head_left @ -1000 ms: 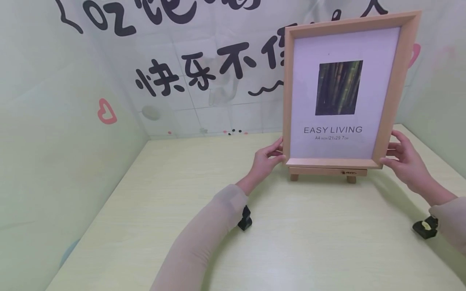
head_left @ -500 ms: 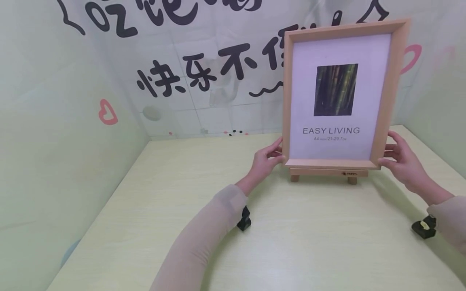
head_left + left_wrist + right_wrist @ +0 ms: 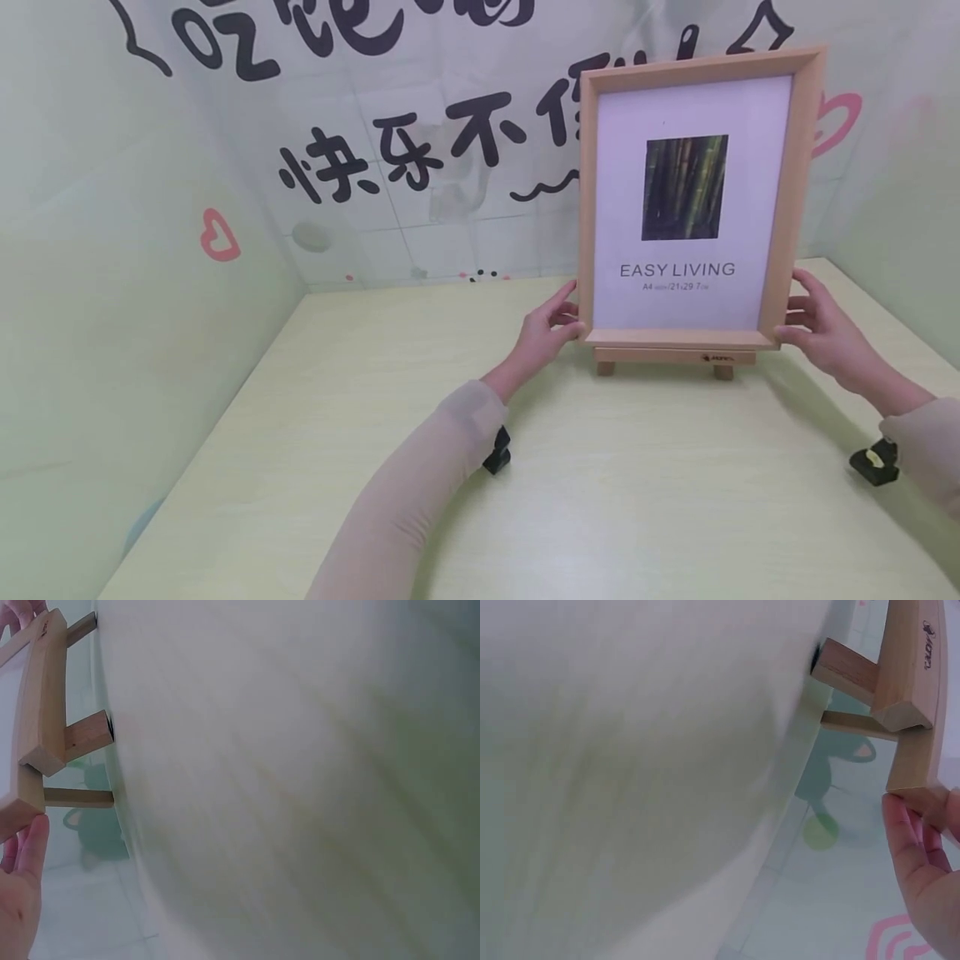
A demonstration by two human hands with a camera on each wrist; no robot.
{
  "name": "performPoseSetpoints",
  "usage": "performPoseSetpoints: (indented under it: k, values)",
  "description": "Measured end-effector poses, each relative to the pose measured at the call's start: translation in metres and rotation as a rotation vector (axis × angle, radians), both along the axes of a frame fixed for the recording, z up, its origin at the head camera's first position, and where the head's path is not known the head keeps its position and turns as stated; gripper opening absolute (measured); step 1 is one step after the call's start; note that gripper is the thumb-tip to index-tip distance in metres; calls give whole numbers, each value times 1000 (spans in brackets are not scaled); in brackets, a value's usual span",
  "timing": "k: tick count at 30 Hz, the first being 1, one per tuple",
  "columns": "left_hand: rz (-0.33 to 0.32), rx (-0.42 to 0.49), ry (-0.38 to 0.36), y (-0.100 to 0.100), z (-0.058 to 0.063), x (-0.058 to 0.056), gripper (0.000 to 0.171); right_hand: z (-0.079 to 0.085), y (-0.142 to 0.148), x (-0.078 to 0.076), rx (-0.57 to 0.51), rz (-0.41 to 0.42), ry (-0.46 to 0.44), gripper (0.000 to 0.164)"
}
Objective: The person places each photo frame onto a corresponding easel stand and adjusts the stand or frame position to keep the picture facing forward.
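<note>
In the head view a light wooden picture frame (image 3: pixel 682 336) leans on a small wooden easel (image 3: pixel 652 356). It holds a white sheet with a bamboo photo and the words "EASY LIVING". My left hand (image 3: pixel 542 337) holds the frame's lower left side between thumb and fingers. At the opposite lower corner, my right hand (image 3: pixel 834 337) grips the side the same way. The left wrist view shows my left fingers (image 3: pixel 34 844) at the frame's corner, beside the easel legs (image 3: pixel 88 735). My right fingers (image 3: pixel 901 832) reach behind the frame's corner in the right wrist view.
A pale wood-grain table (image 3: pixel 637 500) spreads below. A white wall sheet (image 3: pixel 420 242) with black lettering hangs close behind the frame, and a pale side wall (image 3: pixel 127 333) rises at the left. Small black devices (image 3: pixel 873 462) sit at both wrists.
The top of the picture frame has tipped back, so it sits lower and looks narrower in the head view. Its upper right corner has shifted left, and my right hand moved slightly left with it.
</note>
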State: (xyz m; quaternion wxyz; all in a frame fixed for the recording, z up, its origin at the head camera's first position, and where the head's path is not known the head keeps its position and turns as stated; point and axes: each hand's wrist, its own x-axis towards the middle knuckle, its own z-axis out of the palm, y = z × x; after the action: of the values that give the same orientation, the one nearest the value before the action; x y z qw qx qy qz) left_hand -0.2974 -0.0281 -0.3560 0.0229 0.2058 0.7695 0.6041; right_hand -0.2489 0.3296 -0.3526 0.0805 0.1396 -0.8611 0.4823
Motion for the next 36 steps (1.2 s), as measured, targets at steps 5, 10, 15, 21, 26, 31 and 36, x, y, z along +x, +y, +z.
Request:
performPoseSetpoints:
  k: [5, 10, 15, 21, 26, 31, 36]
  values:
    - [-10, -32, -10, 0, 0, -1, 67, 3, 1, -2, 54, 24, -20, 78]
    - [0, -103, -11, 0, 3, -3, 65, 8, 4, -3, 87, 93, -67, 82]
    - [2, -176, -37, 0, 5, -2, 66, 6, 8, 2, 81, 142, -131, 93]
    - [-34, -231, -93, 1, 1, -1, 73, -5, 7, 6, 15, 202, -176, 98]
    - [-36, -228, -119, 2, -3, 1, 74, -11, 6, 7, -73, 285, -173, 95]
    - [-24, -212, -145, 2, -6, 2, 77, -13, 7, 7, -107, 325, -180, 90]
    - [-14, -182, -168, 7, -4, 3, 78, -12, 8, 7, -109, 295, -192, 86]
